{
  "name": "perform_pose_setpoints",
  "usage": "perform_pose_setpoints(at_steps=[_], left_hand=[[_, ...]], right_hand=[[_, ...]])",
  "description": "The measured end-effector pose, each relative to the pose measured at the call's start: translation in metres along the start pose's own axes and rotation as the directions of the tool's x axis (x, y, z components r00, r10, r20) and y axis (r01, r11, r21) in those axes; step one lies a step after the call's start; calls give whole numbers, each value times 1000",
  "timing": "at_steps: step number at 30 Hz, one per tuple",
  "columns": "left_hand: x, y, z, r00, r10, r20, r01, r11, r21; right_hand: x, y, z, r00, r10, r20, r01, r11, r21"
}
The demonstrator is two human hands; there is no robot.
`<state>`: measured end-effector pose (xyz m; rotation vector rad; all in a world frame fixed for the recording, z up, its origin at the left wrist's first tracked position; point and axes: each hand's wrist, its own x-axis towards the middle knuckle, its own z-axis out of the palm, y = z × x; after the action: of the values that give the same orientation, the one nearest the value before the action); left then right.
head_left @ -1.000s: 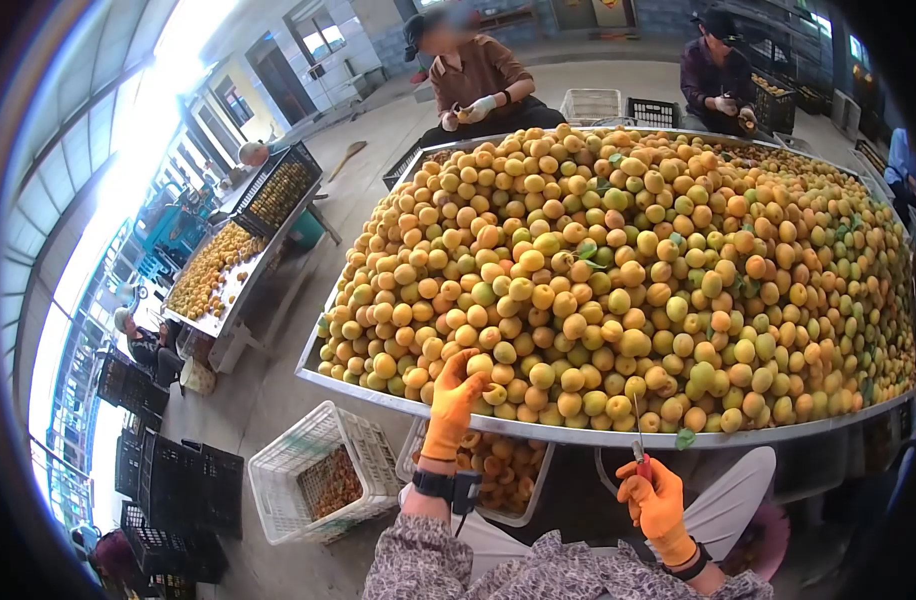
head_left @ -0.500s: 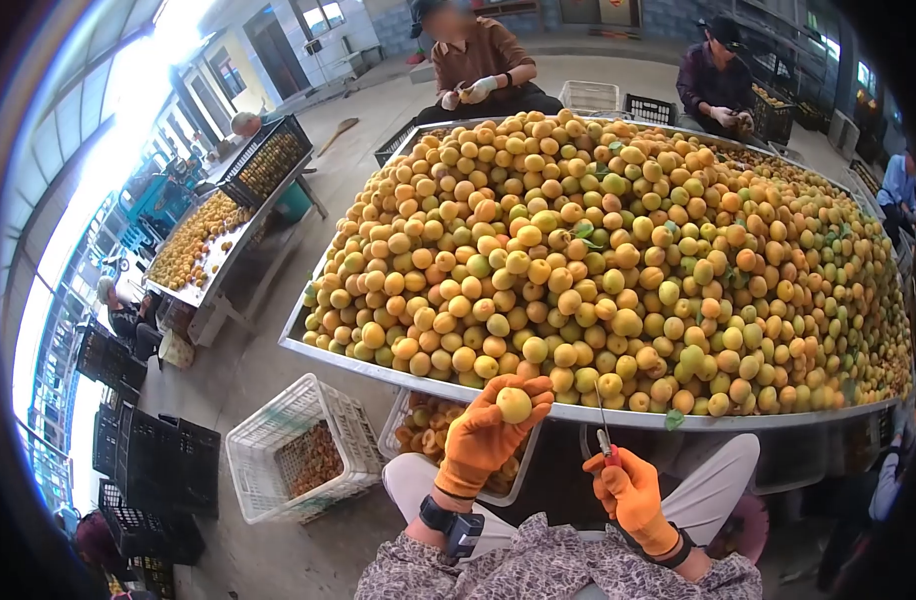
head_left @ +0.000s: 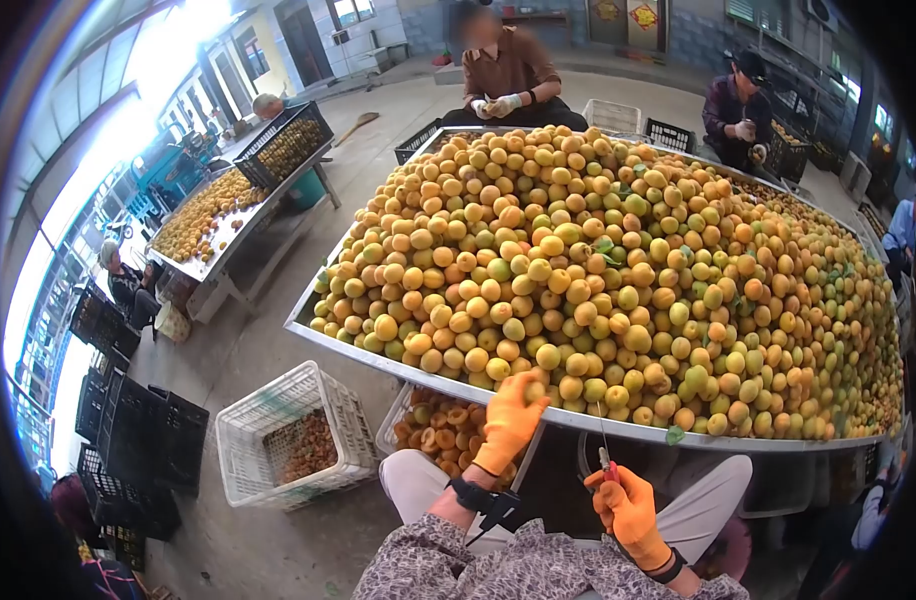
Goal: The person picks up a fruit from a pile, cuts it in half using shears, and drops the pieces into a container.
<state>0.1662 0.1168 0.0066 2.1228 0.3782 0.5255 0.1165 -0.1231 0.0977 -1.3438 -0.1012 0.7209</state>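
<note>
My left hand [head_left: 513, 420], in an orange glove, is at the near rim of the big metal-edged table [head_left: 378, 371]. Its fingers are closed round a yellow apricot [head_left: 535, 388], partly covered by the glove. My right hand [head_left: 633, 515], gloved in orange too, grips a small knife [head_left: 606, 462] by its red handle, the thin blade pointing up toward the rim. A large heap of apricots [head_left: 578, 270] with a few green leaves fills the table in front of both hands. Below my left forearm, a crate [head_left: 388, 432] holds opened apricot halves [head_left: 443, 430].
A white plastic crate [head_left: 233, 430] with brown pits [head_left: 303, 445] stands on the floor to the left. Black crates [head_left: 153, 430] are stacked farther left. Two people [head_left: 508, 75] sit across the table. A second table [head_left: 228, 240] bears more apricots and a black crate.
My left hand has turned from palm-up to knuckles-up and moved slightly, with the apricot between its fingers. My right hand stays in nearly the same place with the knife. The view has shifted slightly.
</note>
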Motion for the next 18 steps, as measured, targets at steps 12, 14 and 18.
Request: perform_pose_setpoints(at_steps=[12,14,18], left_hand=[[12,6,10,997,72,9,-72,962,263],[13,7,12,982,131,138,-167,943,287],[5,4,14,959,213,189,-268,900,344]], right_hand=[[9,8,-1,997,-67,-33,63,992,-107],[12,12,1,998,-64,-19,62,993,-96],[15,15,7,1000,0,10,0,996,-86]])
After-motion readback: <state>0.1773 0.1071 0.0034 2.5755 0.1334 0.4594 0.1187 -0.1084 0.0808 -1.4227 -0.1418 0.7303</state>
